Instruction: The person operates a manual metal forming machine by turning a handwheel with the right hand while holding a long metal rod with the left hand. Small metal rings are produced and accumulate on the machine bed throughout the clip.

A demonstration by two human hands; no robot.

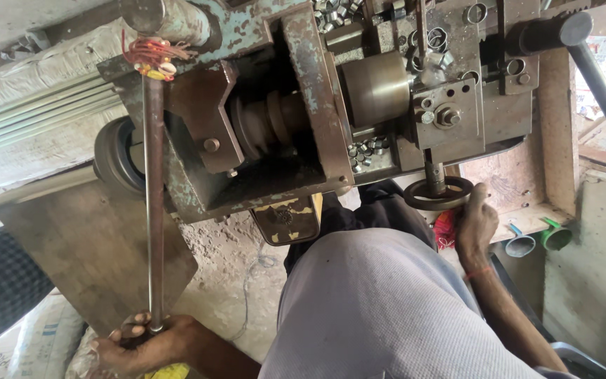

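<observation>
- Down at the lower left, the person's left hand (pixel 145 344) was closed around the bottom end of a long steel rod (pixel 153 210), fingers wrapped tight.
- That rod ran straight up to the worn, blue-painted lathe (pixel 303 105), where red thread (pixel 152 55) was wound near its top.
- Near the middle sat the machine's round metal chuck (pixel 376 88), with small metal rings (pixel 366 149) scattered just below it.
- Further right, the right hand (pixel 475 224) gripped the rim of a small black handwheel (pixel 438 194), fingers curled over it.
- At the far right, a green cup (pixel 555 237) stood beside a grey one (pixel 520 244).
</observation>
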